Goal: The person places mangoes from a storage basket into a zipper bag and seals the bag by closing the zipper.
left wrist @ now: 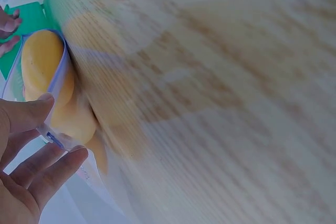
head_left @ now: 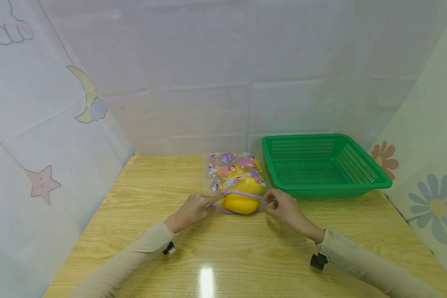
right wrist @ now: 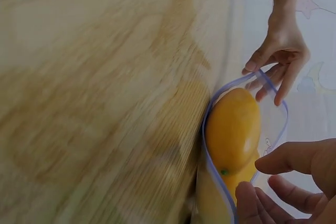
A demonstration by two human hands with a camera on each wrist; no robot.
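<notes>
A clear zip bag point(head_left: 215, 176) with printed cartoon figures and a purple-edged mouth lies on the table. Several yellow mangoes are inside, and one mango point(head_left: 241, 204) sits at the open mouth, also plain in the right wrist view as a mango point(right wrist: 233, 127) with a small green stem spot. My left hand point(head_left: 193, 210) holds the left corner of the mouth between thumb and fingers. At the right corner my right hand point(head_left: 286, 210) grips the bag's edge with curled fingers. Between them the mouth is spread apart. The bag's far mangoes are partly covered by the print.
A green plastic basket point(head_left: 328, 192) stands at the back right, just beside the bag. Both are on a wooden table point(head_left: 152, 182). Patterned sheets point(head_left: 193, 116) hang behind the table and along its sides.
</notes>
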